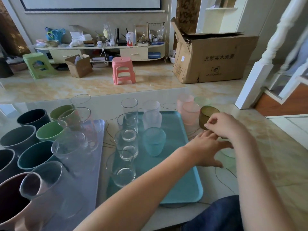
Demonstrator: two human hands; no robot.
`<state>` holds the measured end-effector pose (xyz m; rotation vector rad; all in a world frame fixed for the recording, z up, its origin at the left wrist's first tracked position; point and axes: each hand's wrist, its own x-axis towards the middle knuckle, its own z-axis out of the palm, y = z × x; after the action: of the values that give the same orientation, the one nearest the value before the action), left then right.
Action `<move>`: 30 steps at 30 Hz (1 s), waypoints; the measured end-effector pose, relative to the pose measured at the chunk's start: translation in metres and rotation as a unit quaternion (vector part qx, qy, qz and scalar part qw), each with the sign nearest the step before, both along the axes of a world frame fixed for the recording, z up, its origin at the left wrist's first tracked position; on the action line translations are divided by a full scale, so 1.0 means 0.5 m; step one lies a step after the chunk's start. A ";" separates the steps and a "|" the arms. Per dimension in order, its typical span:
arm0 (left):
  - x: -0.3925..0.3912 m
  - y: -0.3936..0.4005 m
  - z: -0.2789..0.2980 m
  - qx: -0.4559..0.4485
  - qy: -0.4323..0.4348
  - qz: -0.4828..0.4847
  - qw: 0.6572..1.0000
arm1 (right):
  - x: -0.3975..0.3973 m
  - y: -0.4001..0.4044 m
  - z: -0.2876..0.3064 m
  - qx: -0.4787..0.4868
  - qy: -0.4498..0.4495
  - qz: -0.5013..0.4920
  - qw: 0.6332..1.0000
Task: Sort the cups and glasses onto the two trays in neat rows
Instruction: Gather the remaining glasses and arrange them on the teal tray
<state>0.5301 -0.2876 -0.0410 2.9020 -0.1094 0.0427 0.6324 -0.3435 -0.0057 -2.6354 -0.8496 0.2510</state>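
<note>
On the glass-topped counter point(166, 102) lie two flat trays side by side: a pale lilac plastic tray point(93, 164) on the left and a teal plastic tray point(180, 185) to its right. The lilac tray carries ceramic mugs in dark grey, green and teal point(35, 156) along its left side, with a row of clear glass beakers point(75, 152) next to them, and a pinkish-brown mug point(13, 197) nearest the camera. The teal tray holds a column of four clear glass tumblers point(126, 142) down its left side, and beside them a frosted clear ribbed glass point(152, 116) with a blue ribbed glass point(154, 141) in front of it.

Off the teal tray's right edge, on the counter, stand a pink frosted glass point(189, 112), a pale green glass point(202, 101) behind it, and an amber-brown glass point(206, 118).

Both arms reach across to that right side. The right hand point(222, 125) has its fingers curled at the near side of the amber-brown glass (whether they truly clasp it or only touch it I cannot tell). The left hand point(207, 147) lies just below it with fingers stretched out, spread apart over a pale green glass piece point(229, 154) on the counter, which is mostly hidden.

Beyond the counter, on the tiled floor, stand a pink plastic stool point(123, 70), a green plastic stool point(37, 65) and a large cardboard box point(213, 59).
</note>
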 end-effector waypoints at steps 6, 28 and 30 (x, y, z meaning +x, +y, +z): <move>0.022 -0.009 0.011 -0.013 0.027 0.039 0.999 | 0.031 -0.018 -0.001 0.043 0.065 0.014 0.997; -0.304 0.125 0.019 0.027 0.064 0.147 0.987 | 0.067 0.035 -0.086 0.107 -0.027 0.006 0.994; -0.309 0.141 0.024 0.030 0.096 0.150 0.983 | 0.067 0.034 -0.086 0.108 -0.029 0.005 0.994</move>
<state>0.3755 -0.2173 -0.0290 2.9370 0.3673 -0.1914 0.6658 -0.3263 -0.0485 -2.4480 -0.8566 0.0798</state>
